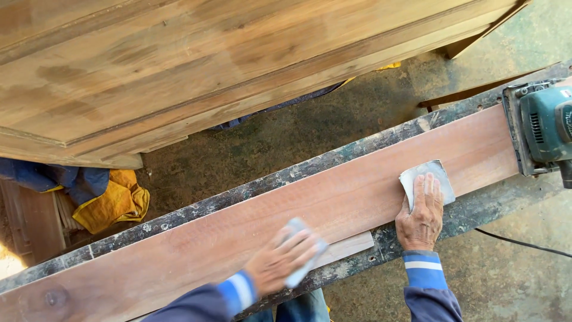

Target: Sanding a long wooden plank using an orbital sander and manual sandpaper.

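You look down on a long reddish wooden plank (pixel 238 229) that runs from 8 o'clock to 2 o'clock across the view, lying on a dark, paint-spattered tabletop (pixel 476 209).

Your left hand (pixel 280 259), at 6 o'clock, is blurred; its fingers curl around a pale grey sanding block (pixel 301 253) that rests on the plank's near edge. A short thin strip of wood (pixel 348 245) lies just beside that hand, along the same edge.

Your right hand (pixel 422 217), at 4 o'clock, lies flat with fingers spread, pressing a grey sheet of sandpaper (pixel 426 176) onto the plank. Both sleeves are dark blue with lighter blue and white cuffs.

At 3 o'clock a teal electric sander (pixel 545 125) sits on the far end of the plank, well apart from your right hand. Its black cable (pixel 524 241) trails over the concrete floor (pixel 506 280).

At 11 o'clock a large pale wooden panel (pixel 208 65) fills the top. At 9 o'clock a crumpled yellow and blue cloth (pixel 104 200) lies beneath it.
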